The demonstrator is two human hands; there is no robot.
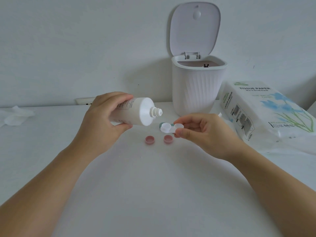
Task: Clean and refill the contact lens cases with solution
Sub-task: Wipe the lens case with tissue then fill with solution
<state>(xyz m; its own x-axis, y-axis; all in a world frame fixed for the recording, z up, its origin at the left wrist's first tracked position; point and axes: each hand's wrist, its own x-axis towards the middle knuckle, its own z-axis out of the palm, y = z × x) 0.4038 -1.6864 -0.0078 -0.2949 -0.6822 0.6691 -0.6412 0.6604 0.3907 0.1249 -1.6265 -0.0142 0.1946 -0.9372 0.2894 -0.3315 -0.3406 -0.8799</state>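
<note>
Lens case [169, 127], white and glossy with two shallow round wells, sits pinched at its right end in my right hand [200, 132], held just above the bench [153, 185]. My left hand [104, 120] has its grip wrapped around a matte white solution bottle [136, 112], tipped sideways, uncapped threaded nozzle pointing at the case from just beside it. Two pink round caps [150, 140] lie open-side up on the bench below. Behind stand a ribbed white bin [196, 89], lid raised, and a soft tissue pack [266, 113].
</note>
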